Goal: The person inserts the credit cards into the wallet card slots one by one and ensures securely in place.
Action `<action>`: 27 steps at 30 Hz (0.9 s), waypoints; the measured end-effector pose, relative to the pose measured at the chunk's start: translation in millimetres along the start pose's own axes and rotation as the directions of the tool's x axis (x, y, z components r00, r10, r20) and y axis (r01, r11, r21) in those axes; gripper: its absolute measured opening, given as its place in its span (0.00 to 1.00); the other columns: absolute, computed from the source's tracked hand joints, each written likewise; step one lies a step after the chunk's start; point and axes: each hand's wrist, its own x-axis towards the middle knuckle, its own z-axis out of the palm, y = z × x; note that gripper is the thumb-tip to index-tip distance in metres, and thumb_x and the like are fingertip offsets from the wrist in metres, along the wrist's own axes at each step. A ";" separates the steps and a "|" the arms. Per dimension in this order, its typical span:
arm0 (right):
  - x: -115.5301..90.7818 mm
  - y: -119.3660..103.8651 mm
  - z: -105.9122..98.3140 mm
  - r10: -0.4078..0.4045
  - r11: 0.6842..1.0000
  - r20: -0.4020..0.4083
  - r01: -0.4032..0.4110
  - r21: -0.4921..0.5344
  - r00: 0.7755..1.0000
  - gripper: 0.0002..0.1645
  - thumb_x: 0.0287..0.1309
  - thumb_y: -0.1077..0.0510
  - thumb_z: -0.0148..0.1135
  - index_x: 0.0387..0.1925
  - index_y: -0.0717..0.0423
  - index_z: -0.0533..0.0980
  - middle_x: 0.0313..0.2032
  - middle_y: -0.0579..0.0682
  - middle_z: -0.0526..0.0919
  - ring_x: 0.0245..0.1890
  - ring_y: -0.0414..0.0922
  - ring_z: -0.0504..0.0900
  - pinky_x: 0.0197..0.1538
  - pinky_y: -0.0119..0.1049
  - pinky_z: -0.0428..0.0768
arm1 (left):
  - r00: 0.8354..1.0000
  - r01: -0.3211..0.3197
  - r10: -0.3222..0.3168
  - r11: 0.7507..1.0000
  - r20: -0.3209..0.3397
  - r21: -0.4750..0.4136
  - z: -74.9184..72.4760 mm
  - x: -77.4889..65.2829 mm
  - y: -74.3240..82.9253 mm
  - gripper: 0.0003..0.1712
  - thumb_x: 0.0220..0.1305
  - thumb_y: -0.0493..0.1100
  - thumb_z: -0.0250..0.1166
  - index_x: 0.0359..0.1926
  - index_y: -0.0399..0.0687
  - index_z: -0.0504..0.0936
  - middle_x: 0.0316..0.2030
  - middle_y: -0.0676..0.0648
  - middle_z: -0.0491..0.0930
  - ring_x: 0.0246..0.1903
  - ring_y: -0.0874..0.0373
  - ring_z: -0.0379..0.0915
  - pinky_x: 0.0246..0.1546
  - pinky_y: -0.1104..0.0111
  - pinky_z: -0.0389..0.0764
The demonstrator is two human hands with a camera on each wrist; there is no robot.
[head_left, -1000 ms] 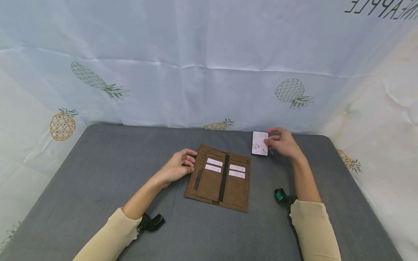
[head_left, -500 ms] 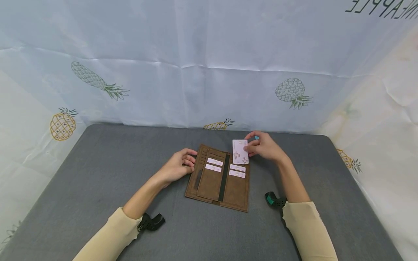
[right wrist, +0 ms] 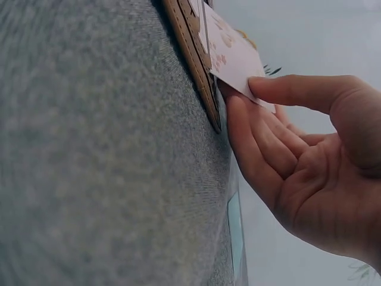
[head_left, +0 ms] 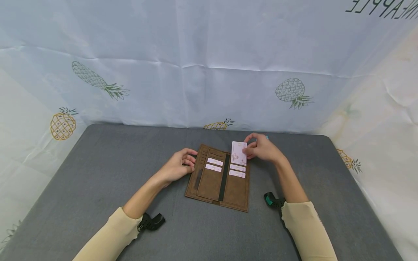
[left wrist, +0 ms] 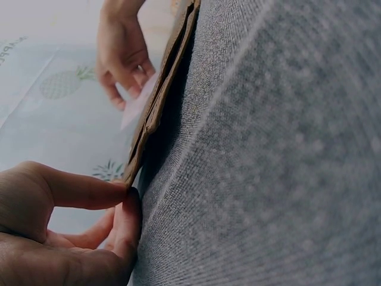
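A brown long wallet (head_left: 209, 190) lies spread flat on the grey table, white card edges showing in slots on both halves. My left hand (head_left: 177, 166) pinches its left edge between thumb and fingers, as the left wrist view shows up close. Over the top of the right half, my right hand (head_left: 261, 148) holds a pale pink card (head_left: 238, 152) with a floral print, thumb on its face and fingers behind. In the right wrist view the card (right wrist: 235, 56) has its lower edge at the wallet's (right wrist: 193, 65) slots.
The grey table (head_left: 130, 145) stretches on all sides of the wallet. A light blue flat item (right wrist: 236, 232) lies past the right hand. Behind the table hangs a pineapple-print cloth (head_left: 196, 98). Black wrist devices (head_left: 151, 222) sit on both wrists.
My right hand has carried the pink card left from beside the wallet to the top of its right half, then slightly lower. The left hand has stayed in place.
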 end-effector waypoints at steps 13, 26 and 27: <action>-1.3 1.5 -1.5 0.022 1.000 0.053 -0.022 0.000 0.998 0.18 0.71 0.65 0.66 0.55 0.70 0.70 0.36 0.60 0.92 0.39 0.47 0.93 0.50 0.46 0.93 | 1.000 -0.001 0.001 1.000 0.000 0.000 1.3 1.3 0.0 0.32 0.70 0.25 0.62 0.73 0.35 0.71 0.53 0.37 0.79 0.47 0.53 0.78 0.48 0.68 0.81; -3.3 1.7 -2.3 -0.022 0.992 0.104 0.035 -0.123 0.994 0.07 0.70 0.63 0.67 0.43 0.66 0.83 0.36 0.57 0.90 0.36 0.42 0.87 0.46 0.39 0.87 | 1.000 0.002 -0.002 1.000 -0.001 -0.002 1.5 0.7 -0.9 0.31 0.70 0.25 0.62 0.73 0.35 0.71 0.53 0.37 0.79 0.47 0.53 0.78 0.47 0.69 0.81; -3.8 1.3 -2.5 -0.026 0.990 0.111 0.042 -0.138 0.993 0.07 0.70 0.63 0.66 0.42 0.66 0.84 0.36 0.58 0.90 0.36 0.43 0.85 0.44 0.38 0.85 | 1.000 -0.004 0.004 1.000 0.001 0.000 1.3 0.7 -1.1 0.31 0.70 0.25 0.62 0.73 0.34 0.71 0.53 0.37 0.79 0.47 0.53 0.78 0.47 0.69 0.81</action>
